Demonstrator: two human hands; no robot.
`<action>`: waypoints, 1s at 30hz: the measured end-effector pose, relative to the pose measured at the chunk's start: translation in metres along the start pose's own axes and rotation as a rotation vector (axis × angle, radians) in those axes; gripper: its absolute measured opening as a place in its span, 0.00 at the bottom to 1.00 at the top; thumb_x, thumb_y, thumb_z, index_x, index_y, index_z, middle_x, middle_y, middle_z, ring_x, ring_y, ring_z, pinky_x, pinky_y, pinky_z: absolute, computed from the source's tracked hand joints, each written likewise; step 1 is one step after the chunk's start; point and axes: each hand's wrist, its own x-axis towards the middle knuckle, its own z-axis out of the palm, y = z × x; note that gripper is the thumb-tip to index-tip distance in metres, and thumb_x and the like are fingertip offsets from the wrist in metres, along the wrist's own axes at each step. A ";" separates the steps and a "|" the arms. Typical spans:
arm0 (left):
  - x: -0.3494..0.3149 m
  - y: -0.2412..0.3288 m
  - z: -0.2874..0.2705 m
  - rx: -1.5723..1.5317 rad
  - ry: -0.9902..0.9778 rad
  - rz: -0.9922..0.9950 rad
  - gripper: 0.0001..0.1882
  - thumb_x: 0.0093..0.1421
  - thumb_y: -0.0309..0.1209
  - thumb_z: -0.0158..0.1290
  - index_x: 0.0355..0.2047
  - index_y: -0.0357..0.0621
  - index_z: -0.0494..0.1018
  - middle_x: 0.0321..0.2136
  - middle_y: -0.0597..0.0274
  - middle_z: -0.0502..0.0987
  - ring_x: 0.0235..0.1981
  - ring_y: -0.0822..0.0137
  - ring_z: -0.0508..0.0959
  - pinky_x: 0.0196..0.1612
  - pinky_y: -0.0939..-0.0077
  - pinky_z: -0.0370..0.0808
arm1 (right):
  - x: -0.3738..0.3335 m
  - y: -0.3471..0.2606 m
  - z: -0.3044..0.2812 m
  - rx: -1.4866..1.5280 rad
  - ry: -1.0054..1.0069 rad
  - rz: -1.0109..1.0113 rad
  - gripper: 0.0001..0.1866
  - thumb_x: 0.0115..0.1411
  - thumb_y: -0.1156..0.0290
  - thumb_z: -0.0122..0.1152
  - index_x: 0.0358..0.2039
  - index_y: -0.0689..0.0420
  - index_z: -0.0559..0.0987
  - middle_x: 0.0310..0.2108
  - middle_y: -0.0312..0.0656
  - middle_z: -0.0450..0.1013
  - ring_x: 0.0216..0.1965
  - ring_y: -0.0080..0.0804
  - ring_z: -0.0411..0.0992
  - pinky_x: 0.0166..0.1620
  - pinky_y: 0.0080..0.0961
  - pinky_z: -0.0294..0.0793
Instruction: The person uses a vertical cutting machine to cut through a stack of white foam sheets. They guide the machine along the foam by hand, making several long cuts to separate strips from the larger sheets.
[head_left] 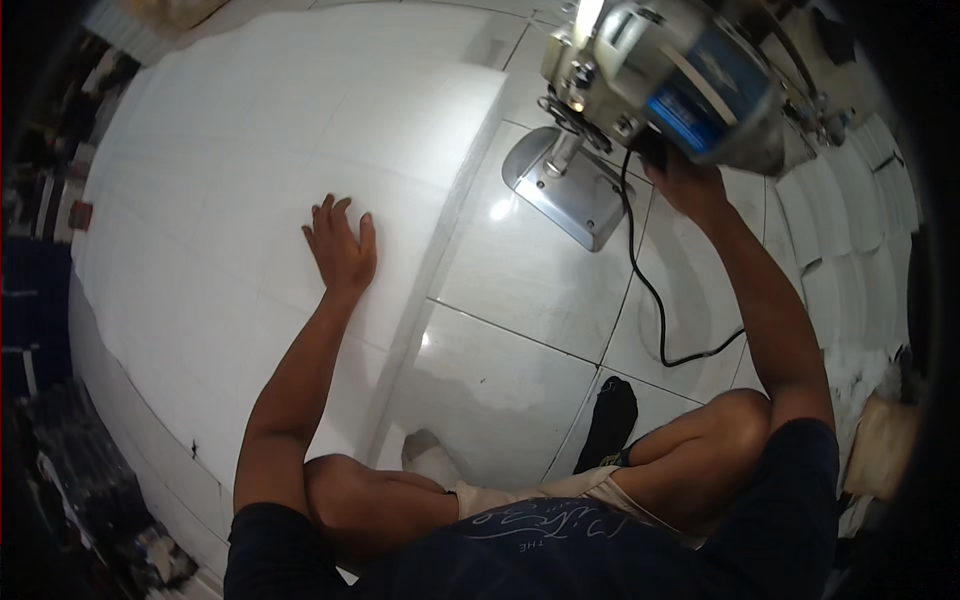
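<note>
My left hand [340, 245] lies flat, fingers spread, on a thick stack of white fabric [250, 180] spread over the tiled floor. My right hand [685, 180] grips the handle of an upright electric cloth cutting machine [665, 75], grey with a blue panel. Its metal base plate [565, 190] rests on the floor just right of the stack's edge. A black power cord [645, 280] runs from the machine down toward my right knee.
Glossy white floor tiles [520, 290] lie between the stack and my legs. Piles of cut white pieces [850, 220] sit at the right. Dark bundles [60, 440] line the left edge. I squat, one foot in a black sock [610, 420].
</note>
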 end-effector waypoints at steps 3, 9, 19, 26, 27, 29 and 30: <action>0.000 -0.003 0.014 0.010 -0.064 -0.008 0.24 0.66 0.43 0.47 0.57 0.41 0.65 0.63 0.42 0.61 0.67 0.38 0.55 0.67 0.36 0.44 | 0.033 0.011 0.016 0.034 -0.185 0.180 0.27 0.60 0.46 0.57 0.52 0.52 0.73 0.39 0.53 0.77 0.40 0.51 0.78 0.44 0.44 0.78; 0.009 -0.009 0.011 0.006 -0.121 -0.013 0.24 0.66 0.41 0.46 0.57 0.37 0.64 0.63 0.40 0.59 0.66 0.38 0.55 0.67 0.37 0.44 | 0.103 0.022 0.023 0.069 -0.217 0.297 0.29 0.61 0.43 0.51 0.54 0.51 0.71 0.39 0.51 0.78 0.41 0.49 0.78 0.44 0.45 0.78; 0.032 0.010 -0.009 0.116 -0.258 -0.005 0.26 0.67 0.42 0.46 0.59 0.37 0.63 0.65 0.38 0.57 0.67 0.36 0.52 0.67 0.36 0.43 | 0.190 0.056 0.030 0.170 -0.095 0.305 0.27 0.61 0.45 0.52 0.52 0.51 0.72 0.41 0.51 0.78 0.42 0.49 0.78 0.45 0.45 0.77; 0.069 0.046 -0.056 0.352 -0.647 -0.131 0.28 0.66 0.49 0.47 0.59 0.43 0.66 0.65 0.40 0.59 0.67 0.33 0.53 0.67 0.37 0.46 | 0.201 0.046 0.064 0.262 0.025 0.209 0.23 0.59 0.48 0.56 0.46 0.52 0.76 0.35 0.47 0.79 0.35 0.47 0.79 0.38 0.43 0.79; 0.074 0.051 -0.064 0.385 -0.603 -0.041 0.28 0.66 0.49 0.48 0.59 0.44 0.67 0.65 0.41 0.59 0.67 0.33 0.53 0.67 0.39 0.48 | 0.200 0.045 0.067 0.271 0.037 0.194 0.23 0.59 0.48 0.56 0.46 0.52 0.76 0.35 0.47 0.79 0.35 0.47 0.79 0.38 0.43 0.79; 0.080 0.072 -0.072 0.410 -0.555 0.032 0.28 0.66 0.49 0.49 0.58 0.45 0.68 0.65 0.42 0.60 0.66 0.33 0.54 0.67 0.40 0.50 | 0.197 0.051 0.074 0.292 0.131 0.179 0.16 0.56 0.54 0.59 0.36 0.53 0.78 0.29 0.42 0.80 0.32 0.42 0.80 0.35 0.39 0.80; 0.084 0.084 -0.077 0.344 -0.525 0.038 0.27 0.65 0.48 0.49 0.58 0.45 0.68 0.64 0.42 0.60 0.66 0.34 0.55 0.67 0.41 0.50 | 0.198 0.054 0.079 0.284 0.133 0.186 0.17 0.57 0.53 0.58 0.36 0.53 0.79 0.28 0.43 0.79 0.31 0.43 0.80 0.35 0.40 0.80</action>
